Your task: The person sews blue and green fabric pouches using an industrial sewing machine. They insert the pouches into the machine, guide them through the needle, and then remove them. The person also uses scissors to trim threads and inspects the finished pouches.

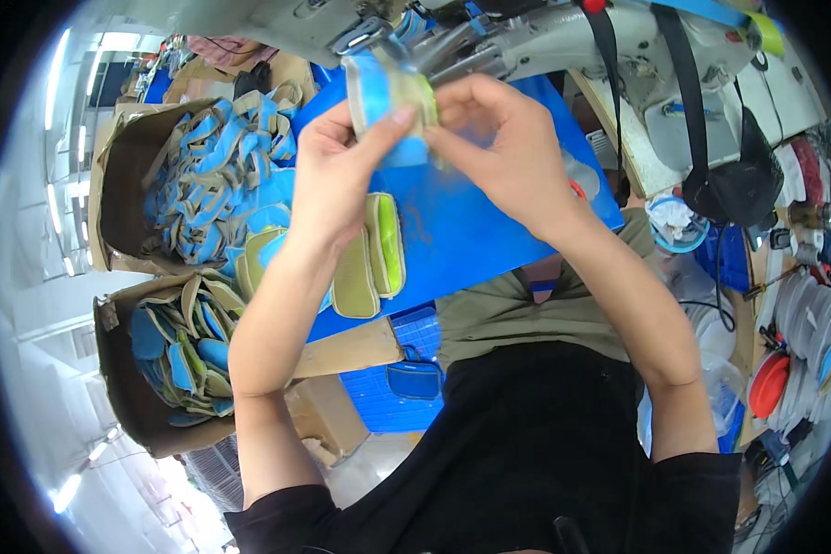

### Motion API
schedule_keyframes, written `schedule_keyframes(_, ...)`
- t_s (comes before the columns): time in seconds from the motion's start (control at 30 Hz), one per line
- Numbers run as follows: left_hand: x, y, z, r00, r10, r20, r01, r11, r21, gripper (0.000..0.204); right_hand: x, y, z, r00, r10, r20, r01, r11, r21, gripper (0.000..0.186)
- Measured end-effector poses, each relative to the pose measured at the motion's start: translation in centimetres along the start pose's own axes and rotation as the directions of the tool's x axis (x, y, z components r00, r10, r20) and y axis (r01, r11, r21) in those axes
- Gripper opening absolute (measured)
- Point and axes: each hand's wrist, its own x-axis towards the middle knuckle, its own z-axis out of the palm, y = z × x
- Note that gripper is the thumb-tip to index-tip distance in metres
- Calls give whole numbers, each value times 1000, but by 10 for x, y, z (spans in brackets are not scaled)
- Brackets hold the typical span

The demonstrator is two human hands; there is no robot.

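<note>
While the left hand [334, 159] pinches the small blue, tan and lime-green fabric piece [392, 88] under its thumb, I judge from my distant station that the piece is light and soft, bending easily, with its layers giving it some body. Its cloth looks unlikely to slip or break, so I would take it by two opposite edges, thumb on top. It sits between the two hands, near the grey metal machine arm [563, 42] and seemingly above the smooth blue bench [471, 245]. The right hand [517, 143] has thumb and fingertips at its lime-green edge; blur keeps me from telling whether they clamp it. Tan, lime-faced padded oblongs [390, 245] lie beside the left forearm [272, 342].
</note>
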Motion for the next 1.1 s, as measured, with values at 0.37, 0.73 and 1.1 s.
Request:
schedule_keyframes(0.37, 1, 0, 4, 997, -64, 47, 70, 987, -142, 27, -7, 6, 2, 989, -139, -57, 130, 983, -129, 17)
schedule_keyframes(0.73, 12, -3, 6, 997, -33, 69, 43, 989, -145, 25, -5, 12, 10, 989, -88, -119, 78, 994, -81, 17)
schedule_keyframes(1.1, 18, 2, -2, 998, -9, 57, 11, 999, -35, 23, 2, 8, 15, 976, 160, -146, -125, 967, 222, 20)
